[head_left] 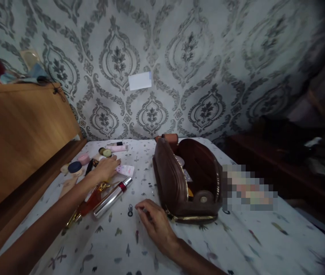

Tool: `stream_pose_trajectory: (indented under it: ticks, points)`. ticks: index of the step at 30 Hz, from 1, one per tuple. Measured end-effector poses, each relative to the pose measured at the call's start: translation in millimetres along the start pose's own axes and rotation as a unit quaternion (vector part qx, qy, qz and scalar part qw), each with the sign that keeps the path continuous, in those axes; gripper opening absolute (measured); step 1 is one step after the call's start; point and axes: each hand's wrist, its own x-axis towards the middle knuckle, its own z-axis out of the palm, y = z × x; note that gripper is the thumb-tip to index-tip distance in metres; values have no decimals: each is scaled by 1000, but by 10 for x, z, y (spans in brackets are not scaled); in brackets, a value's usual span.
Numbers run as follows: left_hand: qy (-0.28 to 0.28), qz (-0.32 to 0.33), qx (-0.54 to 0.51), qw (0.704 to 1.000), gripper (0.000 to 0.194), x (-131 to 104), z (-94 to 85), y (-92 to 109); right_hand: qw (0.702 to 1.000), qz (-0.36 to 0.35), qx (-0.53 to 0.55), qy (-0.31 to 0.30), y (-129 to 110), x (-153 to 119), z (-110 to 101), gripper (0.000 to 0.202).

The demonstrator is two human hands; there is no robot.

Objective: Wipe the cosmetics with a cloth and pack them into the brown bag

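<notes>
Silver tube (113,198), 1 pc: L forearm (62,208) bump could roll it. L hand (107,168): fingers' grip unclear; R hand (157,226): loosely curled.

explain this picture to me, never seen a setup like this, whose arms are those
No machine here: these are a person's bare hands, in one picture from a camera worn on the head, looking forward and down. The left hand is at one end of a pink-and-white tube; whether it grips it is unclear. The right hand is loosely curled beside an open brown bag, with nothing visible in it. The patterned cloth also bears a silver cylinder and an amber bottle.
</notes>
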Motion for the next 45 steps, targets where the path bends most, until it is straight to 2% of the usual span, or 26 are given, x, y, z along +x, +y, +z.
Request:
stream_pose_trajectory:
  ticks: [4,7,10,12,15,17,19,21,23,25,28,31,33,35,38,41,45]
  points:
    - [50,-51,2,997,28,-182,-237,96,999,23,29,11,18,-19,0,21]
    - [79,-53,-38,995,28,-430,-295,376,993,64,94,18,40,-31,21,30]
    - [106,-36,-117,987,21,-702,-158,805,973,93,213,7,57,-22,50,50]
    - [110,-42,-150,982,20,-863,-1,1074,961,112,253,10,63,-10,62,53]
    - [109,-39,-224,968,19,-1034,182,1281,944,161,284,43,72,4,76,55]
    - [115,-31,-306,944,23,-1095,206,1263,914,192,355,45,73,12,92,59]
    - [148,-45,-385,910,30,-1119,160,1189,886,202,415,32,64,18,114,60]
    - [205,-81,-431,875,35,-1109,98,1147,886,185,425,18,49,17,136,55]
    - [255,-96,-447,852,39,-1068,74,1190,901,158,405,-8,39,0,153,49]
    - [264,-82,-456,846,42,-1011,108,1305,914,126,382,-46,41,-35,167,48]
    - [216,-65,-479,849,42,-940,200,1474,927,103,351,-84,51,-89,177,54]
    - [188,-72,-499,843,44,-924,235,1493,923,117,355,-89,29,-103,172,56]
    - [193,-83,-514,832,47,-940,231,1442,915,124,377,-70,-5,-86,157,54]
    - [215,-97,-527,817,49,-963,243,1393,908,127,399,-26,-38,-62,136,51]
    - [237,-111,-536,802,49,-984,326,1378,904,136,405,30,-58,-35,103,49]
    - [221,-124,-542,802,50,-981,415,1396,906,148,395,28,-48,-21,78,49]
    - [240,-132,-553,787,48,-983,418,1380,899,156,407,45,-34,8,51,46]
